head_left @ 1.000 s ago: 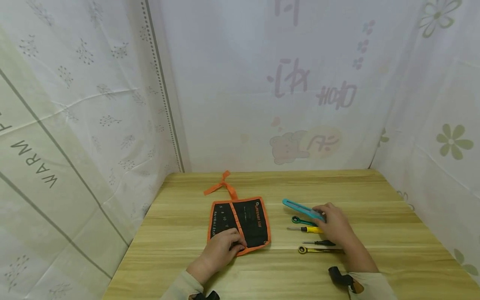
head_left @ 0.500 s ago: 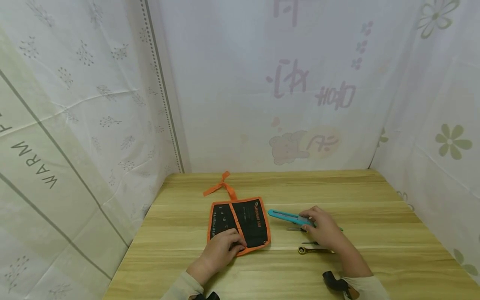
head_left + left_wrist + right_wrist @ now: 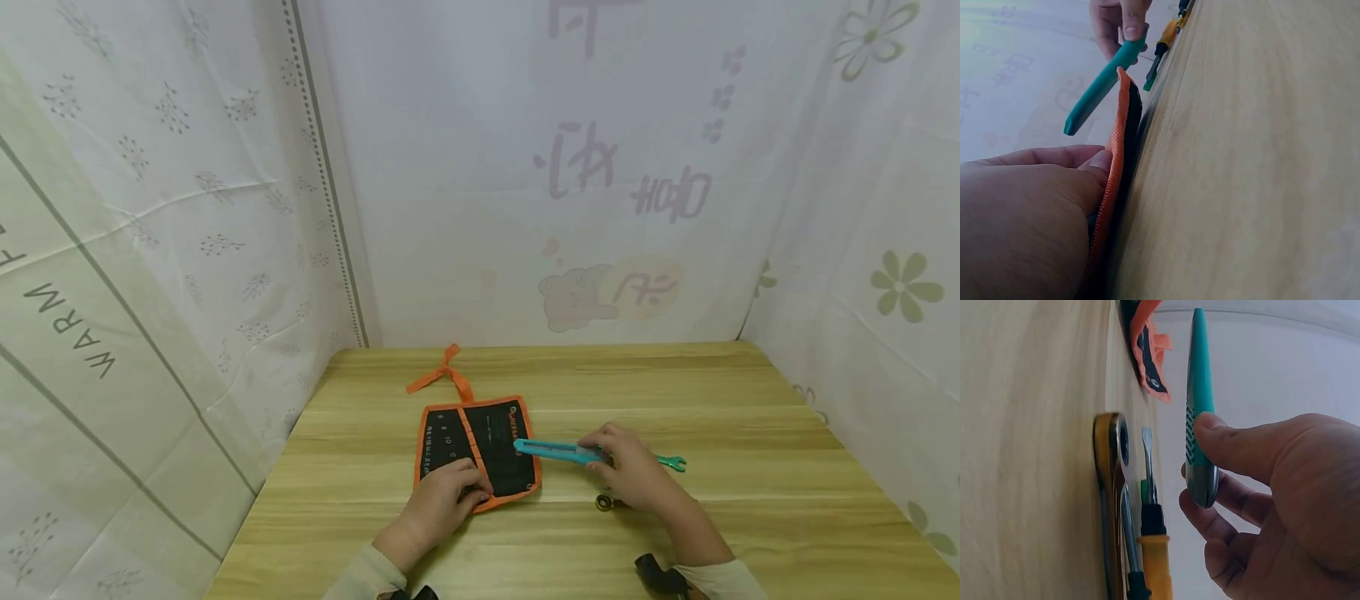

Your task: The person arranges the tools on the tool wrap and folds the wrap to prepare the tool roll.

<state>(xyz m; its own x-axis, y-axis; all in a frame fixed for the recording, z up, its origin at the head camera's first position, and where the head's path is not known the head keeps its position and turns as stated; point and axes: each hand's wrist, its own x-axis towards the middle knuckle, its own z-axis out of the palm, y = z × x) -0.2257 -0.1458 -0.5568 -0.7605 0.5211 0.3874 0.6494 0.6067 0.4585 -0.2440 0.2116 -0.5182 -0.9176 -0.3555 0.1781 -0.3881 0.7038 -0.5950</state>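
Note:
A black tool pouch [image 3: 506, 471] with orange edging lies flat on the table. My left hand [image 3: 447, 493] pinches its near edge; in the left wrist view, thumb and fingers grip the orange trim [image 3: 1116, 150]. My right hand [image 3: 627, 468] holds a teal utility knife [image 3: 553, 451] by its rear end, the tip pointing left over the right half of the pouch. The right wrist view shows the thumb pressed on the knife's side and fingers beneath. Under the right hand lie a brass-coloured ratchet wrench [image 3: 1105, 453] and a yellow-handled screwdriver [image 3: 1155, 559], both largely hidden in the head view.
A green wrench [image 3: 673, 462] pokes out right of the right hand. A second, dark-handled screwdriver [image 3: 1139, 587] lies beside the ratchet wrench. The pouch's orange tie strap [image 3: 448, 372] stretches toward the back of the wooden table [image 3: 765, 508]. Printed curtains [image 3: 465, 208] enclose the table.
My right hand has carried the utility knife leftward and nearer, from above the row of tools to over the pouch's right half. The left hand has stayed on the pouch edge.

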